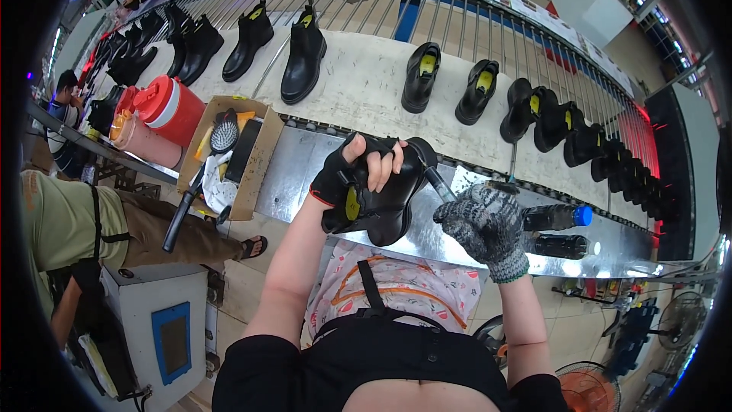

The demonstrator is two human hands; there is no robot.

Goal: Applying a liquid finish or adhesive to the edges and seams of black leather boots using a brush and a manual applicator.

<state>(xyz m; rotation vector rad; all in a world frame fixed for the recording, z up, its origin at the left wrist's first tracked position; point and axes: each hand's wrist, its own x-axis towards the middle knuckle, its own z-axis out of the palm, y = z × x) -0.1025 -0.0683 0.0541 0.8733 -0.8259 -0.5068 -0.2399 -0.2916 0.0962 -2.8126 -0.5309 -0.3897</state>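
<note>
A black ankle boot [381, 202] is held up just above the near edge of the metal table [305, 160], in front of the person's chest. The left hand [358, 172], in a dark fingerless glove, is closed around the upper part of the boot, fingers curled over its top edge, so that the boot is tilted and one side faces the other hand. The right hand [484, 225], in a grey knitted glove, is closed on a thin pen-like tool [436, 177], whose tip touches the boot near its rear; this grip probably keeps the surface steady for the tool. Just right of this hand two dark bottles [557, 230] lie on the table, one with a blue cap. To the left stands an open cardboard box [263, 175] with a brush [221, 137] and rags, and next to it a red jug [171, 111]. Behind, a conveyor [366, 80] carries a row of black boots and shoes, well apart from each other. The strip of table under the hands is narrow, so free room is mostly above it.
</note>
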